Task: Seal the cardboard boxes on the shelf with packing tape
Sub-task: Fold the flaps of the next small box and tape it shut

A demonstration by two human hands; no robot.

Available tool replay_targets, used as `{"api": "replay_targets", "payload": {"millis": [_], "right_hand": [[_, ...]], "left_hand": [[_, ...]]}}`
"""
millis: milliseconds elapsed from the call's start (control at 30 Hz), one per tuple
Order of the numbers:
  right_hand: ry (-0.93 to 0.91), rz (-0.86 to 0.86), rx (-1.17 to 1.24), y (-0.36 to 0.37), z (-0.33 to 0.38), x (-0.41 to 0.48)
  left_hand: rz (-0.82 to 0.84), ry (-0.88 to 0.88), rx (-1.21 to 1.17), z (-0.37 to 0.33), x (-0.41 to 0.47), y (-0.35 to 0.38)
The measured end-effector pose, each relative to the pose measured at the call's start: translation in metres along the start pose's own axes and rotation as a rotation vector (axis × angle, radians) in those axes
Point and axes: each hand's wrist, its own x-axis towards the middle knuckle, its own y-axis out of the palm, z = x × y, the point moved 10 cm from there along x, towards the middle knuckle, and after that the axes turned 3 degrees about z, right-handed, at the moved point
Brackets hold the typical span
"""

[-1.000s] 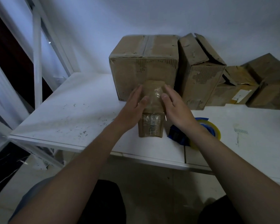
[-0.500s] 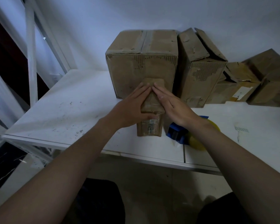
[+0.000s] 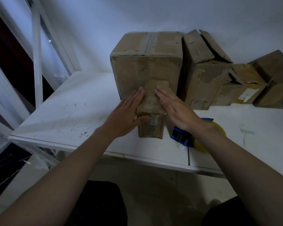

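Note:
A small narrow cardboard box (image 3: 151,101) stands on the white shelf (image 3: 69,115) near its front edge, with clear tape running over its top and down its front. My left hand (image 3: 126,116) lies flat against the box's left side, thumb on the front face. My right hand (image 3: 173,108) presses flat on the top right of the box, fingers straight. A blue tape dispenser with a yellow roll (image 3: 185,137) lies on the shelf just right of the box, partly hidden under my right wrist.
A large taped box (image 3: 147,62) stands directly behind the small one. To its right are a tall box with raised flaps (image 3: 204,74) and two lower boxes (image 3: 245,90) against the wall. White shelf uprights (image 3: 37,51) rise at the left.
Both hands have slid apart from the centre of the box top to its two sides. The view has shifted slightly.

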Motion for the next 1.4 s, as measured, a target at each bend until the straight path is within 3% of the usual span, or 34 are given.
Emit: {"api": "replay_targets", "payload": {"millis": [200,367,700,933,1133,1267,1400], "right_hand": [[-0.027,-0.026,-0.066,-0.008,0.021,0.002],[-0.057,0.017,-0.138,0.000,0.019,0.002],[-0.112,0.051,-0.224,0.002,0.016,0.001],[-0.135,0.135,-0.314,0.003,0.015,-0.003],[-0.128,0.145,-0.338,0.002,0.017,-0.004],[-0.134,0.138,-0.329,0.000,0.016,-0.005],[-0.116,0.143,-0.329,0.003,0.015,-0.004]], "left_hand": [[0.004,-0.067,-0.015,0.026,-0.016,-0.035],[-0.018,0.026,0.108,-0.010,-0.012,-0.024],[-0.351,-0.061,0.332,-0.029,-0.005,-0.022],[-0.184,-0.175,0.333,-0.028,0.002,-0.016],[-0.328,-0.126,0.353,-0.032,0.002,-0.014],[-0.290,-0.071,0.325,-0.028,0.004,-0.012],[-0.257,-0.087,0.084,-0.015,-0.001,-0.019]]}}
